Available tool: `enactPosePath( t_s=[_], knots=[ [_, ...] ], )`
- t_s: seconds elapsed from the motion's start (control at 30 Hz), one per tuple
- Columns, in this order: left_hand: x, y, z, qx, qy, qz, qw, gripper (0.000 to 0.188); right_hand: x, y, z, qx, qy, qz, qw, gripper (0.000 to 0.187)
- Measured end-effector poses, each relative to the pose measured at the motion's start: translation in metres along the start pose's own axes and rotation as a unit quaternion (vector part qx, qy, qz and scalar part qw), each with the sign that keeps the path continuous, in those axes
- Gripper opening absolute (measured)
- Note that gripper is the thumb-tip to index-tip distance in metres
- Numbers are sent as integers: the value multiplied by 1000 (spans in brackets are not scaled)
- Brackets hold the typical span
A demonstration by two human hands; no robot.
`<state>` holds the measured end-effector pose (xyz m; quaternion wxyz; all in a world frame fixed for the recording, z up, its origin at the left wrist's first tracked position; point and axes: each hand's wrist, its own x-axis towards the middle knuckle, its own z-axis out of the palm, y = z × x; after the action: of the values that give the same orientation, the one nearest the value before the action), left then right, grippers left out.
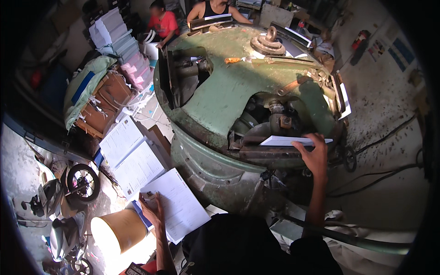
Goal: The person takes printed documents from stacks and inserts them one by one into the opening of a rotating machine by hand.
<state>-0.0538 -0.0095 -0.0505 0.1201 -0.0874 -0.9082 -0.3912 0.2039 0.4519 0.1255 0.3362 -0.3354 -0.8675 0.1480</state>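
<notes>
My right hand (pixel 313 153) pinches a thin white paper booklet (pixel 284 141) by its edge. This booklet sits at a dark metal jaw (pixel 256 152) on the near rim of a large round green machine (pixel 220 91). At lower left, my left hand (pixel 153 208) has its fingers curled over the edge of a printed white booklet (pixel 181 206), part of which hides the fingertips. Beyond that hand lie two more stacks of printed booklets (pixel 142 167), side by side. Below the left hand stands a pale yellow cylindrical bin (pixel 118 229).
An orange-handled brush (pixel 233 60) and a lifting eye (pixel 271 34) are on the machine top. Two people (pixel 163 24) are at the far side. Tall paper stacks (pixel 114 32) stand at far left, a motorcycle (pixel 64 211) at lower left. Cables (pixel 380 176) run along the floor at right.
</notes>
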Motion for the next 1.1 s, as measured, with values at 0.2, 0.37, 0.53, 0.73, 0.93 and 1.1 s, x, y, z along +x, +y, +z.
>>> enactPosePath(
  t_s=[0.2,0.37,0.53,0.73,0.93,1.1],
  knots=[
    [-4,-8,-3,22,-15,-15,1000,72,-3,2,2,9,2,3,1000,37],
    [-4,-3,-2,22,-11,-5,1000,70,-5,3,-1,4,-1,6,1000,37],
    [-1,9,-6,14,-30,6,999,72,-3,9,1,6,-4,14,1000,38],
    [-3,-14,0,27,-11,10,1000,72,-3,5,0,-7,0,-6,1000,35],
    [-3,-9,0,16,-37,-32,999,73,-5,7,0,2,-6,5,1000,40],
    [-2,-17,-1,13,-34,-23,999,73,-4,7,2,3,0,-5,1000,40]
  ],
)
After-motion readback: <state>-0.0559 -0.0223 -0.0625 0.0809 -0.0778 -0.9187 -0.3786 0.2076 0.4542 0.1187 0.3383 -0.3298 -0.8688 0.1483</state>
